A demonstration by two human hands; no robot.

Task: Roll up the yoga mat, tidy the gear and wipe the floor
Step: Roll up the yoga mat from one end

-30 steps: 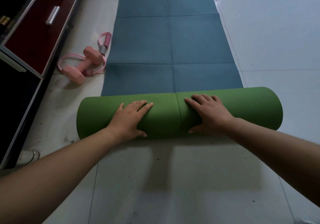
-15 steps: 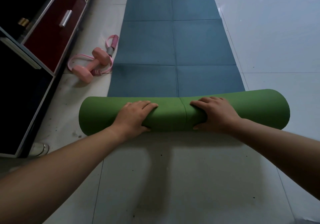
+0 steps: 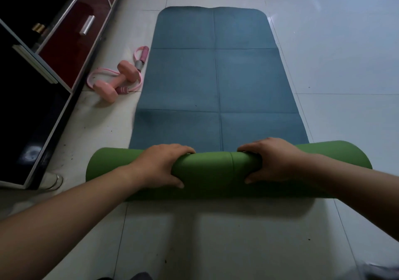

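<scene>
The yoga mat (image 3: pixel 216 80) lies lengthwise on the tiled floor, blue side up, stretching away from me. Its near end is wound into a thick green roll (image 3: pixel 211 171) lying across the view. My left hand (image 3: pixel 159 165) wraps over the roll left of its middle, fingers curled over the far side and thumb on the near side. My right hand (image 3: pixel 274 160) grips it the same way right of the middle. A pink dumbbell (image 3: pixel 112 80) and a pink jump rope (image 3: pixel 138 63) lie on the floor beside the mat's left edge.
A dark low cabinet (image 3: pixel 64 48) with red drawer fronts and metal handles runs along the left side. A clear glass object (image 3: pixel 51 180) stands on the floor at its near corner. Pale floor tiles (image 3: pixel 336 63) with dark specks spread to the right and in front of the roll.
Both hands went from lying flat on top of the roll to curling around it. The roll has advanced away from me over the blue mat, and the view has tilted so more of the far end shows.
</scene>
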